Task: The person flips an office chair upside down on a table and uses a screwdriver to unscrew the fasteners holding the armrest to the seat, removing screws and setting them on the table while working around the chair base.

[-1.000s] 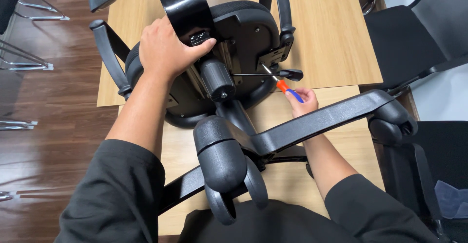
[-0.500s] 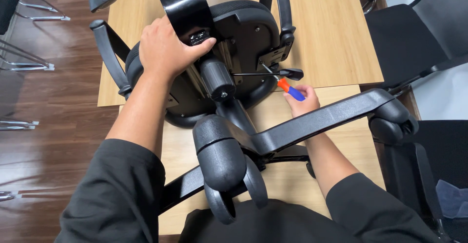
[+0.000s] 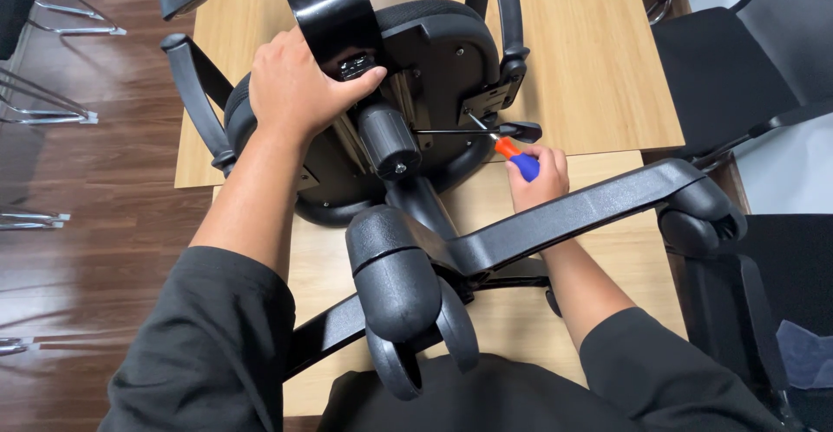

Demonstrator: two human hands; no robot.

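Person w/ screwdriver (image 3: pixel 512 156) at the underside of an upturned office chair (image 3: pixel 434 59) on a wooden table (image 3: pixel 590 59).

Right hand (image 3: pixel 540 180) is wrapped around the blue-and-orange handle of the screwdriver, fingers closed on it; metal tip angles up-left to the bracket under the seat, by the right armrest (image 3: pixel 508 24). Left hand (image 3: pixel 299 85) presses flat-ish on the seat underside, thumb & fingers curled over the mechanism next to the gas cylinder (image 3: pixel 390 141). Chair lies seat-down on the table, base toward the camera; one base leg (image 3: pixel 590 211) crosses in front of the right wrist, a caster (image 3: pixel 399 297) sits closest to the lens. Another black chair (image 3: pixel 737 76) stands beside the table on the right; wood floor (image 3: pixel 95 189) on the left.
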